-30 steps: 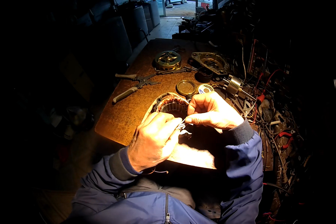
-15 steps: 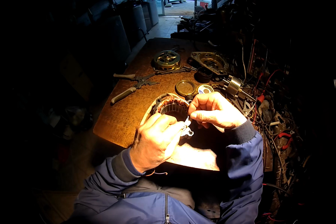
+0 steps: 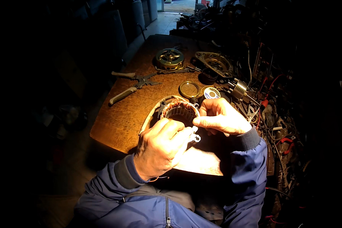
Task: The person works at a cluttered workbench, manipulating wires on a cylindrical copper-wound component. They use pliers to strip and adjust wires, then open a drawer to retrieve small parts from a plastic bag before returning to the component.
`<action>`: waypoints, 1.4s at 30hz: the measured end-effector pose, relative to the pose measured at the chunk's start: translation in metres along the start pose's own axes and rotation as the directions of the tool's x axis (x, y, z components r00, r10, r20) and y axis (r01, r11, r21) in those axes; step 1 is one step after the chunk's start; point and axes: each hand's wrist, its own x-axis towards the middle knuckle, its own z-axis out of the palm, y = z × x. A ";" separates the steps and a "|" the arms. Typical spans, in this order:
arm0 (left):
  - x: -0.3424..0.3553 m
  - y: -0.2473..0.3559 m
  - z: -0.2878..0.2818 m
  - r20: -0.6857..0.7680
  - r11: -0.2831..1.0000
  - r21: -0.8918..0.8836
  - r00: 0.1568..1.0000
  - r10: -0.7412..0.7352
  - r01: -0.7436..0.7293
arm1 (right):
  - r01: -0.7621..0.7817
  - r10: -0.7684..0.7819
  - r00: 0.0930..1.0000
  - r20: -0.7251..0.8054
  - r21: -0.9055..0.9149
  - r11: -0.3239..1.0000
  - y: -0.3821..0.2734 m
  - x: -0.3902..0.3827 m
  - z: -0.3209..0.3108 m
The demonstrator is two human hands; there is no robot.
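Observation:
A motor stator (image 3: pixel 177 111) with a ring of copper windings stands near the table's front, its bore facing up. My left hand (image 3: pixel 159 146) is closed at its near side, fingertips pressed together beside a small pale piece (image 3: pixel 195 137). What those fingers grip is too bright and partly hidden. My right hand (image 3: pixel 222 118) is at the stator's right rim, thumb and forefinger bent together in a pinch. Anything between them is too small to make out. A pale thick cord or cable (image 3: pixel 149 118) curves around the stator's left side.
Shears-like pliers (image 3: pixel 123 96) lie at the left. Farther back are a brass-coloured round cover (image 3: pixel 170 59) and a metal flange (image 3: pixel 216 64). A ring-framed lens (image 3: pixel 189 89), a labelled disc (image 3: pixel 211 93) and a shafted metal cylinder (image 3: pixel 239 89) sit beyond my right hand. Tangled wires (image 3: pixel 279 133) crowd the right.
My right thumb and fingertips have moved slightly down along the stator's rim. The small pale piece by my left fingertips appears a little lower. The whole view has shifted slightly.

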 end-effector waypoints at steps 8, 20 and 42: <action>0.015 -0.028 -0.037 0.056 0.990 -0.138 0.998 -0.008 0.015 | -0.135 0.129 0.990 0.053 0.121 0.984 -0.008 -0.010 -0.006; 0.053 -0.120 -0.010 0.582 0.799 -0.507 0.812 0.039 0.324 | -0.047 0.116 0.969 0.218 -0.299 0.953 -0.009 -0.005 -0.007; 0.056 -0.123 -0.035 0.569 0.803 -0.442 0.817 -0.093 0.399 | 0.003 -0.001 0.991 -0.137 0.012 1.000 0.007 0.000 -0.011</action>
